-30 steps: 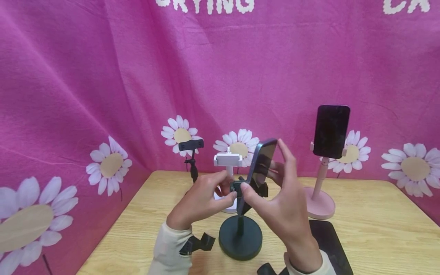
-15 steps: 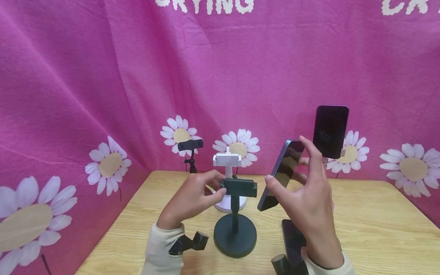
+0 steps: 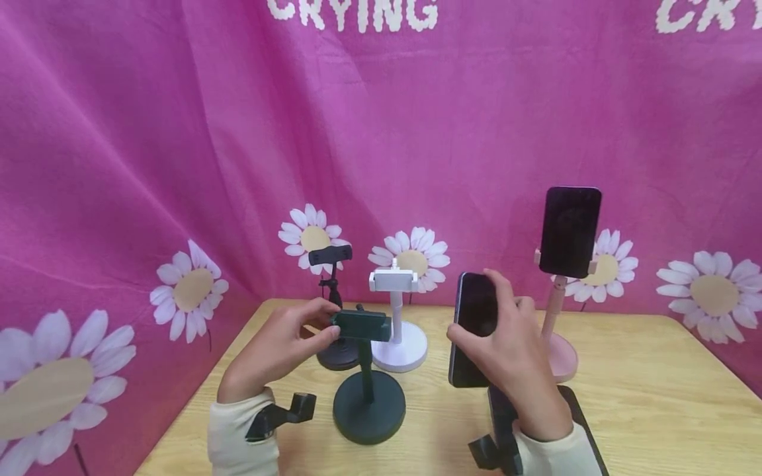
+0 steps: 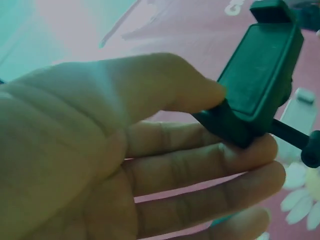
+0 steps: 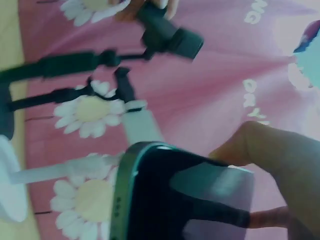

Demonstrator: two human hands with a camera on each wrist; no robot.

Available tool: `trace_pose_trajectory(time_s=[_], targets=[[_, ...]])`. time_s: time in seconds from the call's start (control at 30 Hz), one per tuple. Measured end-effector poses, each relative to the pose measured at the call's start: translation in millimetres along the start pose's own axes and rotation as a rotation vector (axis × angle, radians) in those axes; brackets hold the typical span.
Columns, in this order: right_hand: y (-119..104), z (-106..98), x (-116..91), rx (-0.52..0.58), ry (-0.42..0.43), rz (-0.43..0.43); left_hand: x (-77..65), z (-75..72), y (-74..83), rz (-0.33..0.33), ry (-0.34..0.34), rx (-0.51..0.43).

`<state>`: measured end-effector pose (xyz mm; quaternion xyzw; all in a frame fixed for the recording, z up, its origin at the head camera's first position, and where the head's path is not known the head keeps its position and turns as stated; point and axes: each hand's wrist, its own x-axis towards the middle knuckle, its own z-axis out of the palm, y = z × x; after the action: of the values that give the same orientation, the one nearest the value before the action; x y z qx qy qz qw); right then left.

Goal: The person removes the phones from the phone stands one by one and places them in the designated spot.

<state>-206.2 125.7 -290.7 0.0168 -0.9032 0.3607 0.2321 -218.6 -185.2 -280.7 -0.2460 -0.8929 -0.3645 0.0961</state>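
Observation:
My left hand [image 3: 282,340] pinches one end of the clamp on a dark green phone stand [image 3: 368,410], thumb in front and fingers behind. The clamp [image 4: 257,70] has nothing in it in the left wrist view. To the right, my right hand [image 3: 514,347] holds a dark smartphone [image 3: 474,311] upright by its edges, with the screen towards me. In the right wrist view the smartphone [image 5: 165,200] is apart from the green stand [image 5: 70,65].
Behind stand a black phone stand [image 3: 339,356] and a white one [image 3: 401,347]. At right a pink stand [image 3: 559,357] bears another phone [image 3: 570,231]. A dark flat device [image 3: 580,413] lies partly under my right forearm on the wooden table [image 3: 667,396]. A pink flowered cloth [image 3: 506,132] hangs behind.
The smartphone has moved from the green stand's clamp out to the right, and its screen has turned towards me. My left hand and the green stand have shifted left.

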Motion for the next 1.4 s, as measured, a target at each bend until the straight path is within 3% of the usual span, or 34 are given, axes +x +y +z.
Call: trace_pose_trajectory(time_s=[0.13, 0.3, 0.47, 0.8, 0.93, 1.23, 1.4], targets=[[12, 17, 3, -0.048, -0.102, 0.04, -11.3, -10.6, -12.3, -0.009, 0.034, -0.001], [23, 37, 2, -0.1, -0.158, 0.056, -26.1, -24.5, -18.7, -0.053, 0.092, 0.037], [36, 55, -4, -0.209, -0.232, 0.095, -33.2, -36.4, -21.7, -0.122, 0.138, 0.07], [54, 87, -23, -0.369, -0.376, 0.091, -41.7, -47.1, -33.0, -0.253, 0.268, 0.027], [57, 92, -26, -0.427, -0.423, 0.086, -43.3, -47.5, -35.2, -0.265, 0.274, -0.004], [69, 98, -27, -0.51, -0.425, 0.066, -42.3, -48.2, -37.4, -0.256, 0.262, 0.006], [73, 100, -27, -0.547, -0.483, 0.096, -42.2, -48.0, -37.3, -0.257, 0.261, 0.006]])
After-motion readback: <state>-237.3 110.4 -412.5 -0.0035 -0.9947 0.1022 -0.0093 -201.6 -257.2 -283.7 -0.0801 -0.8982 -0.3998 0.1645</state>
